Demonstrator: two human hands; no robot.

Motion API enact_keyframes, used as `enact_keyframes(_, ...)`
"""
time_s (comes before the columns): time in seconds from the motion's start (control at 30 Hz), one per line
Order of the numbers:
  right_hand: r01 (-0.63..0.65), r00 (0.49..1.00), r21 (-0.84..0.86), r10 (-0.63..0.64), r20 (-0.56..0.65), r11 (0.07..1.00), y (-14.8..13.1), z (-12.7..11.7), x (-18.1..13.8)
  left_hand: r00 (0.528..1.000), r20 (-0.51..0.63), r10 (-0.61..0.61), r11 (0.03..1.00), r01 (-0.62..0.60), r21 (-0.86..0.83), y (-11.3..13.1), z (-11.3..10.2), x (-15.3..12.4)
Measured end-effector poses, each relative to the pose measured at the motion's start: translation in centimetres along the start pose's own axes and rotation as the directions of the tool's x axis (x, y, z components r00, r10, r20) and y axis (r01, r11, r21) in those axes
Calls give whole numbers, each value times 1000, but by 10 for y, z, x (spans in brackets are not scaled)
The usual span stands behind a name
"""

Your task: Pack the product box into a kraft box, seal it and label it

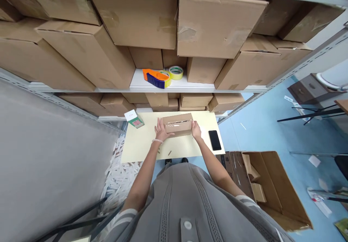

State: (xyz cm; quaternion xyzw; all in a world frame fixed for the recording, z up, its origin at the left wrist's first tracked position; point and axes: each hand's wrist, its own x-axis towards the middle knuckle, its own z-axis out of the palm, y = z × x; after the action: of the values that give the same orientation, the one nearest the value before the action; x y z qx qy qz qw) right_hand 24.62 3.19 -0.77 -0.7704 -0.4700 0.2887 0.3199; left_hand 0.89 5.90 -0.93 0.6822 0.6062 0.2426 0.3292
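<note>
A small brown cardboard box point(178, 127) lies on the cream table, with clear shiny tape along its middle seam. My left hand point(161, 130), wearing a pale band at the wrist, is against the box's left end. Its fingers are stretched and spread, and the thumb lies along the near side. At the opposite end, my right hand point(196, 130) is closed around the box's edge, thumb on top. The underside of the box is hidden.
A green-and-white carton point(134, 119) stands at the table's point(141, 151) left, a black phone point(214, 140) at its right. On the shelf point(199, 86) are an orange-and-blue tape dispenser point(156, 78), a tape roll point(176, 72) and several cardboard boxes. An open carton point(282, 184) is on the floor, right.
</note>
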Motion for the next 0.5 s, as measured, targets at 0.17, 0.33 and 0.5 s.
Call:
enact_keyframes(0.17,-9,1000,88,7,26,996,1,-1,2,959,29,-282,827,259,-499,-5,20,-25)
enact_keyframes(0.33,-1,1000,378,-8,22,926,4,-6,-5,940,71,-334,539,252,-804,-8,16,-26)
enact_keyframes(0.5,-126,990,707,49,129,696,9,-21,-37,933,34,-359,435,199,-878,-5,-12,-35)
